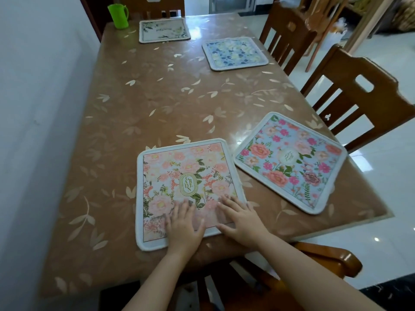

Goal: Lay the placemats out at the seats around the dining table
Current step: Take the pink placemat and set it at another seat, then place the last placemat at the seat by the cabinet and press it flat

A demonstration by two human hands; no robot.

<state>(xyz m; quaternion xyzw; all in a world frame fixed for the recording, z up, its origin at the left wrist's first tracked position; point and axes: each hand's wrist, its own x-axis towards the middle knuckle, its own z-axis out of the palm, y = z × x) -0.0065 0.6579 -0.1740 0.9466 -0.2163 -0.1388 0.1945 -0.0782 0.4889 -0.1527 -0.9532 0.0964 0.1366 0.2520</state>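
A pink floral placemat lies flat at the near end of the dining table. My left hand and my right hand rest palm-down on its near edge, fingers spread, gripping nothing. A light-blue placemat with pink flowers lies at the near right seat, turned at an angle. A blue-and-white floral placemat sits at the far right seat. A white placemat with green leaves lies at the far end.
A green plastic jug stands at the far left corner. A white wall runs along the table's left side. Wooden chairs stand at the right side, the far end and under my arms.
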